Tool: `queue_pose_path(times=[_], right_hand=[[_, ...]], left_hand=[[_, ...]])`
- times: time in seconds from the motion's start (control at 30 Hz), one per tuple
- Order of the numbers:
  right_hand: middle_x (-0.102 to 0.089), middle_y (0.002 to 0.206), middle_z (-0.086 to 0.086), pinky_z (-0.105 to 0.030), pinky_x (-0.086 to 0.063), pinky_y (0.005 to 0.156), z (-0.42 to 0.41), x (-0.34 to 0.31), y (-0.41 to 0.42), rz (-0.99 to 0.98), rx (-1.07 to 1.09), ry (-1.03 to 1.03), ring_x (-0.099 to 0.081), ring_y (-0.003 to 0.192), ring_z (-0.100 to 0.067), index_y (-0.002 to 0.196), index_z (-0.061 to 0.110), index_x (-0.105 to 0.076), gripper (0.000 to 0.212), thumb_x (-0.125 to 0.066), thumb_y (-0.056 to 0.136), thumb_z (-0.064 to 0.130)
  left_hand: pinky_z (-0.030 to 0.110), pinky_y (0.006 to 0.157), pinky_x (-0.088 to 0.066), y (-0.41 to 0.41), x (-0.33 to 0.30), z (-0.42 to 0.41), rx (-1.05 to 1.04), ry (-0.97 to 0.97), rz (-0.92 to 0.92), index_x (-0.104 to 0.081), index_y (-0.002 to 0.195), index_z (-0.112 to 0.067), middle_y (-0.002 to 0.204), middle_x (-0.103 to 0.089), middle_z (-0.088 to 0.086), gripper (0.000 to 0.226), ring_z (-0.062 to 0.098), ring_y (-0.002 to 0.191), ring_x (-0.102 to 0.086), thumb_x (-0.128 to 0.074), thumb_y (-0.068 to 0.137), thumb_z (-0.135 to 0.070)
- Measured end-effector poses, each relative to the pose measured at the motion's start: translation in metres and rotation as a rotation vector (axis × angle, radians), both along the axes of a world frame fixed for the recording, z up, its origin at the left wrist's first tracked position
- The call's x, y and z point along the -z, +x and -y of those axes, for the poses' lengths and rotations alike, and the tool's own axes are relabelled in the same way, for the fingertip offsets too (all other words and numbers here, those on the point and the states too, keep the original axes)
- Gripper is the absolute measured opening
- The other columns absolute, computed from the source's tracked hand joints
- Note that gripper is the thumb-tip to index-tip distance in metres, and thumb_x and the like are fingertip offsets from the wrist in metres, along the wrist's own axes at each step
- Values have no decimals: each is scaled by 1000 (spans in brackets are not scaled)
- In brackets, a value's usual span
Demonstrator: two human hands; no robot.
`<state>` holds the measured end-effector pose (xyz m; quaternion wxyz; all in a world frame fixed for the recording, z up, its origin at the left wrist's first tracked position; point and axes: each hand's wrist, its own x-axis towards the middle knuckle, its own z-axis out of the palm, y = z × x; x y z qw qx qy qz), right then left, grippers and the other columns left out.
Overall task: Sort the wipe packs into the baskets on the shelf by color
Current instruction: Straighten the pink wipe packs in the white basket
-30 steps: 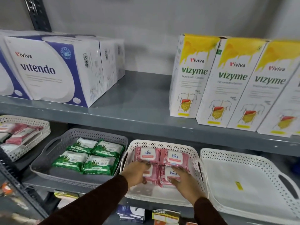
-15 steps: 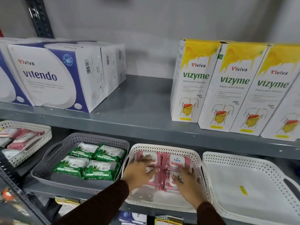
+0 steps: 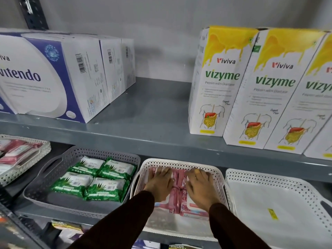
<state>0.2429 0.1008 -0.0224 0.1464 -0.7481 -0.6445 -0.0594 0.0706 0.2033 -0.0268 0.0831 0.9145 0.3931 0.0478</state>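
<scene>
A: What can you read on the shelf?
B: "Vitendo" on the big white-and-purple cartons (image 3: 53,76); "Viviva vizyme, Pepsin with Diastase" on the tall yellow-topped white cartons (image 3: 221,81).
A: And the baskets below?
B: A grey perforated plastic basket (image 3: 45,169) holds four green wipe packs (image 3: 93,178); beside it, a white perforated basket (image 3: 179,163) holds the pink wipe packs (image 3: 177,191).
A: The hands?
B: The left hand (image 3: 158,184) and right hand (image 3: 202,187) lie flat, fingers spread, pressing on the pink packs, gripping nothing.
</scene>
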Motion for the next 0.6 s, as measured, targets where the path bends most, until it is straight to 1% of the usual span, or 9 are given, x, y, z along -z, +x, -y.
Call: queue_pose_path(times=[0.07,0.13,0.27,0.33,0.4,0.47,0.5,0.57,0.6], right_hand=[[-48,131,5,-50,-22,106,0,4,2,-28,-34,-65,-39,130,-20,136,40,-42,45,-31,93,47],[-47,134,6,-47,-18,108,-3,6,7,-46,-49,-118,-33,134,-17,139,44,-38,47,-27,94,50],[-51,122,9,-40,-18,104,-7,12,12,-72,-65,-84,-39,124,-16,115,42,-56,36,-27,95,52],[-53,117,11,-38,-20,102,-8,15,12,-58,-62,-60,-42,120,-16,107,40,-58,36,-26,96,51],[-54,115,11,-38,-20,101,-9,12,11,-73,-79,-55,-44,119,-17,104,38,-59,37,-25,96,50],[-52,122,12,-41,-18,107,-7,5,9,-133,-88,-65,-41,126,-17,112,37,-58,40,-23,96,49],[-49,132,12,-45,-15,113,-4,2,9,-180,-59,-61,-36,134,-17,122,37,-55,39,-25,98,46],[-37,151,7,-50,-9,120,6,-2,9,-273,70,-32,-21,146,-18,139,33,-43,40,-32,101,41],[-31,157,4,-50,-8,121,14,-3,9,-289,137,-12,-16,148,-19,144,32,-36,44,-33,102,40]], left_hand=[[55,116,-4,0,1,0,25,9,14,-21,151,-23,156,-23,-1,48,21,144,-13,-21,105,-37],[55,116,-3,-1,1,0,36,-1,22,-21,152,-25,157,-21,-1,47,20,145,-11,-20,106,-36],[55,116,-2,-2,2,1,31,-3,39,-22,152,-26,157,-22,-3,46,20,145,-11,-20,106,-34],[55,116,-1,-2,4,1,32,-2,41,-21,152,-26,157,-21,-4,47,20,146,-9,-19,106,-34],[54,116,-1,-2,2,2,44,30,25,-20,153,-25,158,-21,-6,47,22,146,-8,-19,106,-34],[53,117,0,-3,-1,4,56,47,34,-17,154,-22,159,-20,-5,50,22,147,-5,-19,106,-35],[52,117,2,-6,-4,6,39,36,56,-15,155,-20,160,-18,-4,51,22,147,-2,-20,106,-37],[50,118,6,-15,-8,11,-11,-5,119,-10,156,-19,161,-9,-3,55,22,147,5,-21,106,-41],[51,118,7,-22,-7,14,-35,-14,142,-7,156,-20,162,-2,-3,58,23,147,11,-21,105,-43]])
